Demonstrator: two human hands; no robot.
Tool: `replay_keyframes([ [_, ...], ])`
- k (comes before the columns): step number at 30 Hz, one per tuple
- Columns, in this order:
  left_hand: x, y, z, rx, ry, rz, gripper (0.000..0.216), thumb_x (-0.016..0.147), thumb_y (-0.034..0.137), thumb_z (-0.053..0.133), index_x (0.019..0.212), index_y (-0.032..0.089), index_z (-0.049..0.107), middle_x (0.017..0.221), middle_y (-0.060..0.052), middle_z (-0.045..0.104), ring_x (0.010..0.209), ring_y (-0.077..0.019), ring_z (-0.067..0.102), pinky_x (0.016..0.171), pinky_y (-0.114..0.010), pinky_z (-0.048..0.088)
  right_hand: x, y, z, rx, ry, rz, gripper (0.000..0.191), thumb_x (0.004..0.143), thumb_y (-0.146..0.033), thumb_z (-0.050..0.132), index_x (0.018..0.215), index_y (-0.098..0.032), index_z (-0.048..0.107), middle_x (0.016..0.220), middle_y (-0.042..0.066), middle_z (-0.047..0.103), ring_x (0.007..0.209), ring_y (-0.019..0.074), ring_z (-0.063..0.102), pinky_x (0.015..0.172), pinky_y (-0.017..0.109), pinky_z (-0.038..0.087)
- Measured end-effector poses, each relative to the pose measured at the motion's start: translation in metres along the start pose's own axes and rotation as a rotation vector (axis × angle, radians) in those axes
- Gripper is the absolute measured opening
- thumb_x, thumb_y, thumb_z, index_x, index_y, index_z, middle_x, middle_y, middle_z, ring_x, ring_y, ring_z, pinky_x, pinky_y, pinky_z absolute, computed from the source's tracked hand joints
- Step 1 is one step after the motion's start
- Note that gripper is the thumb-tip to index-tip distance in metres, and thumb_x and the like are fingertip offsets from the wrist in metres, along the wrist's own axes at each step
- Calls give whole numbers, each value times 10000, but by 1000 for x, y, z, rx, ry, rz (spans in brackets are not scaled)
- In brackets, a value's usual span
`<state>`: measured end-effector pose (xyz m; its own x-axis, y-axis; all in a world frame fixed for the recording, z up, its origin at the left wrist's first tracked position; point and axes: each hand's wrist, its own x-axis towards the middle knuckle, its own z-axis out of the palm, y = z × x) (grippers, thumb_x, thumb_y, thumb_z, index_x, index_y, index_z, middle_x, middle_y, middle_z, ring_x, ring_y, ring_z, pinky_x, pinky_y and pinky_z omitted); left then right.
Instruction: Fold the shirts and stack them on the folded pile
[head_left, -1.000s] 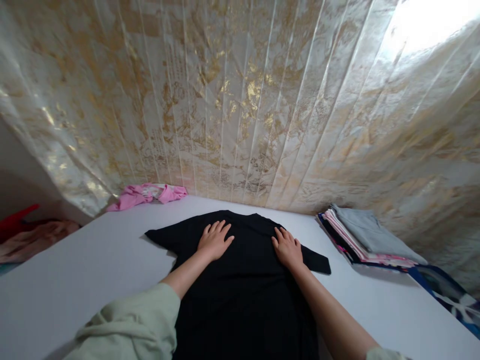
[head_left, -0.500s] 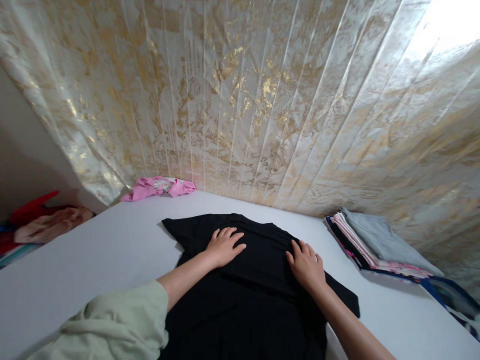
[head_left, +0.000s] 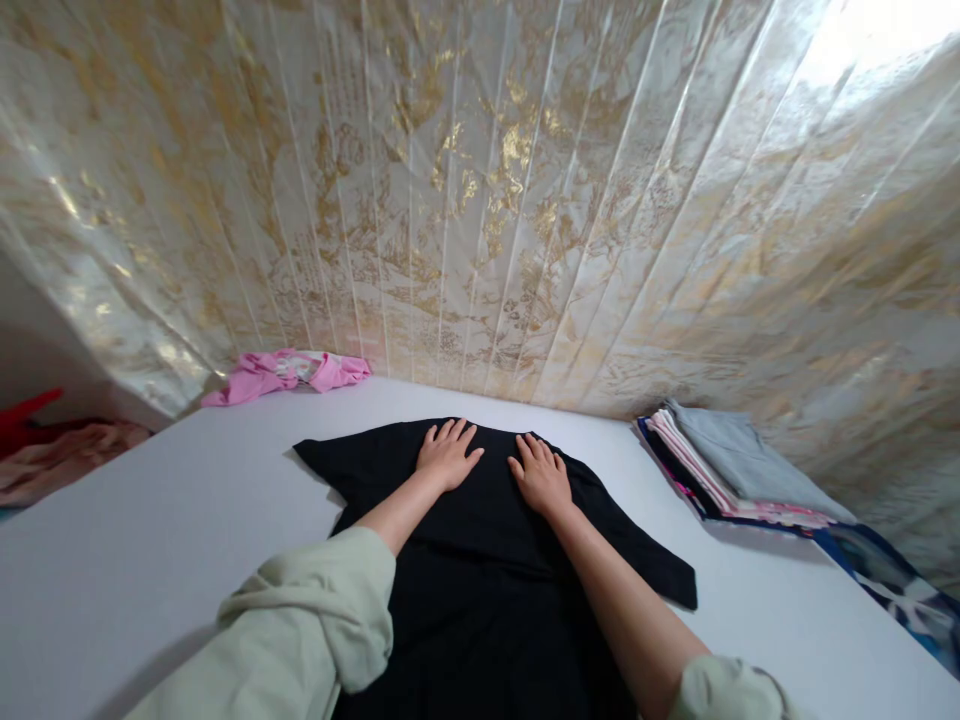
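A black short-sleeved T-shirt [head_left: 480, 560] lies spread on the white tabletop [head_left: 202, 510], its shoulders toward the curtain and its lower part running out of view at the bottom. On its upper left part, close to the collar, my left hand [head_left: 448, 455] rests flat with the fingers apart. My right hand [head_left: 541, 472] lies palm down near the neckline on the other side, fingers stretched toward the far edge. Both hands touch the cloth and neither grips it. One sleeve points left, the other reaches out to the right beneath my forearm.
Folded clothes [head_left: 742, 460] are stacked at the right, grey on top, beside a dark blue patterned cloth [head_left: 885, 580]. Pink cloth [head_left: 289, 375] lies at the back left. Red and peach fabric [head_left: 67, 455] sits at the far left. A gold-patterned curtain [head_left: 465, 200] hangs behind.
My right hand has slid left and away from me, toward the collar. My left hand has moved slightly forward on the shirt. The view has shifted a little to the right.
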<state>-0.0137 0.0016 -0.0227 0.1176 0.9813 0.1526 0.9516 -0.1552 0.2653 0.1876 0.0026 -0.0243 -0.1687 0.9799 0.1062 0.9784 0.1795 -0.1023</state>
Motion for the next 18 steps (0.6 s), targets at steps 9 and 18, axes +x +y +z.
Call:
replay_keyframes([
  [9, 5, -16, -5, 14, -5, -4, 590, 945, 541, 286, 1453, 256, 379, 1581, -55, 269, 1451, -243, 235, 1163, -469, 174, 9, 41, -1, -41, -6, 127, 596, 992, -507, 229, 1507, -216, 298, 1564, 60, 282, 1426, 235, 242, 1128, 447, 200],
  [18, -8, -14, -6, -1, 14, 12, 563, 939, 531, 329, 1431, 270, 409, 1569, -53, 305, 1444, -251, 252, 1165, -469, 183, 6, 41, 0, -66, -12, 128, 593, 992, -491, 220, 1511, -212, 288, 1565, 67, 278, 1428, 230, 237, 1127, 441, 198],
])
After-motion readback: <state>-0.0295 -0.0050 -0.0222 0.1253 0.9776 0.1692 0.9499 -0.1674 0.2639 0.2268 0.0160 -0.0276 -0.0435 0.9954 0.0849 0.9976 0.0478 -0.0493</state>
